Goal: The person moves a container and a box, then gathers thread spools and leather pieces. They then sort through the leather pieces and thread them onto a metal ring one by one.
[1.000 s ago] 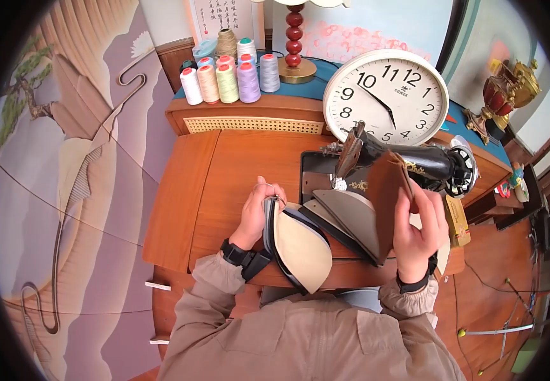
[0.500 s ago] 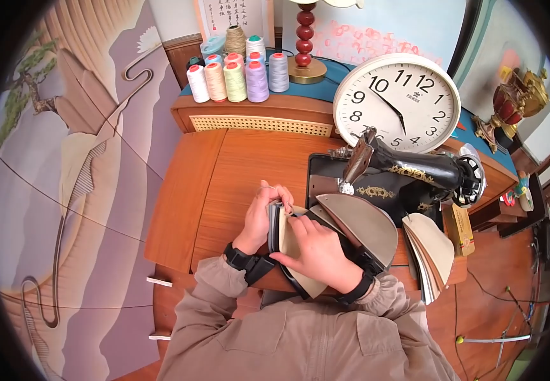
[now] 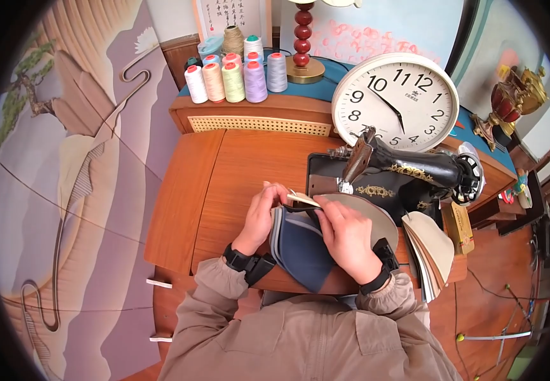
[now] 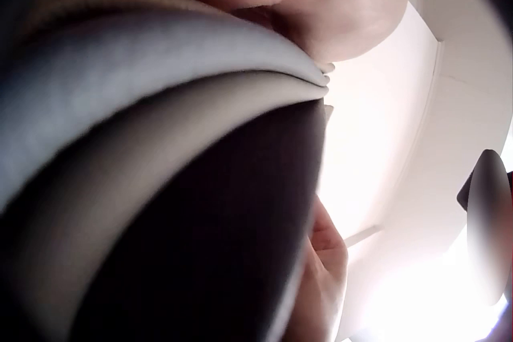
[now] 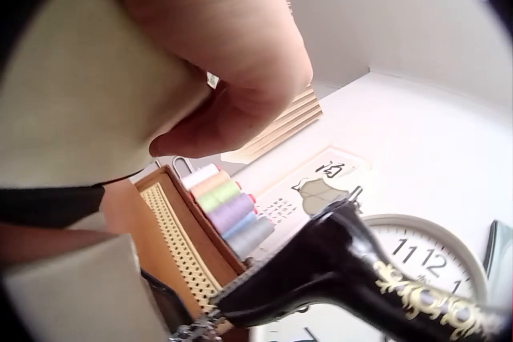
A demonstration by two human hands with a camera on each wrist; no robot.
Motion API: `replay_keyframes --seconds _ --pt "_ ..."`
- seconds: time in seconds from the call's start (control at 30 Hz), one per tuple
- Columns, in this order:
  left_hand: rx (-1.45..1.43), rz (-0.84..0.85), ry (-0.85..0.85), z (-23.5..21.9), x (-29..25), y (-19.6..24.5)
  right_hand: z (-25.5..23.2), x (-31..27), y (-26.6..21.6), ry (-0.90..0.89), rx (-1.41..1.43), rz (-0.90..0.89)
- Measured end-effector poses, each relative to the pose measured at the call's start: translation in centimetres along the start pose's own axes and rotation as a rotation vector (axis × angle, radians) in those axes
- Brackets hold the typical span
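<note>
Your left hand (image 3: 260, 219) grips the swatches (image 3: 305, 255) at eleven o'clock, likely anchoring them; your right hand (image 3: 349, 240) pinches a cream leaf (image 5: 76, 89).

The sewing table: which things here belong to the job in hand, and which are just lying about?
Likely part of the job:
navy and grey panel stack, held by the left hand
cream panel, pinched by the right hand
beige panel fan, probably

Seemingly just about, touched by neither hand:
sewing machine
thread spools
clock
lamp
</note>
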State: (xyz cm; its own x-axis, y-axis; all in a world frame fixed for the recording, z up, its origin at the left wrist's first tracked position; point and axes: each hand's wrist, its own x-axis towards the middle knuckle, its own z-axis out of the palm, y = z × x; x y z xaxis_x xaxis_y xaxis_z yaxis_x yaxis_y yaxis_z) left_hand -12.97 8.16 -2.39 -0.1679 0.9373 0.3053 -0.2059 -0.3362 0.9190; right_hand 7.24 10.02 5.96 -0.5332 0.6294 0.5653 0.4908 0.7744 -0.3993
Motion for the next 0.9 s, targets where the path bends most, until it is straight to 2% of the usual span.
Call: replay_keyframes --seconds 0.03,0.07,0.1,0.17,0.2,0.33,0.4,0.5,0.57,0.63,0.7,0.77,0.83,0.9 --pt "0.033 -0.053 -0.063 0.2 -0.1 0.3 -0.2 0.2 0.1 0.051 -0.061 -0.049" --pt "0.09 -0.084 0.025 1.2 -0.5 0.7 -0.3 0.3 0.0 0.058 -0.099 -0.077" --pt "0.091 -0.081 0.017 1.4 -0.5 1.1 -0.4 0.4 -0.1 0.065 -0.103 -0.074" --pt "-0.006 -0.214 -0.139 1.4 -0.6 1.6 -0.4 0.6 -0.5 0.127 -0.101 -0.172" --pt "-0.001 -0.139 -0.128 1.4 -0.6 0.7 -0.4 0.7 -0.5 0.133 -0.103 -0.169" --pt "0.013 -0.212 -0.25 0.9 -0.4 0.9 -0.4 0.7 0.0 0.169 -0.12 -0.192" --pt "-0.082 -0.311 -0.073 1.7 -0.8 1.5 -0.4 0.4 0.5 0.165 -0.138 -0.186" --pt "-0.179 -0.315 -0.023 2.9 -0.8 3.1 -0.8 -0.1 0.8 0.162 -0.121 -0.115" --pt "-0.139 -0.297 -0.02 2.9 -0.9 3.5 -1.1 -0.6 0.8 0.063 -0.102 -0.088" --pt "-0.1 -0.279 -0.017 2.0 -0.9 3.0 -1.3 -0.9 0.4 0.042 -0.066 -0.09" --pt "-0.131 -0.269 -0.191 0.2 -0.7 1.1 -1.3 -0.9 -0.2 0.022 -0.029 -0.092" --pt "-0.112 -0.221 -0.193 1.1 -0.6 1.6 -1.1 -0.9 -0.7 -0.028 0.031 -0.093" --pt "-0.141 -0.238 -0.109 1.6 -0.6 2.0 -0.8 -0.8 -0.7 -0.028 0.04 -0.118" --pt "-0.163 -0.232 -0.092 1.1 -0.5 1.3 -0.6 -0.5 -1.0 0.017 0.07 -0.223"
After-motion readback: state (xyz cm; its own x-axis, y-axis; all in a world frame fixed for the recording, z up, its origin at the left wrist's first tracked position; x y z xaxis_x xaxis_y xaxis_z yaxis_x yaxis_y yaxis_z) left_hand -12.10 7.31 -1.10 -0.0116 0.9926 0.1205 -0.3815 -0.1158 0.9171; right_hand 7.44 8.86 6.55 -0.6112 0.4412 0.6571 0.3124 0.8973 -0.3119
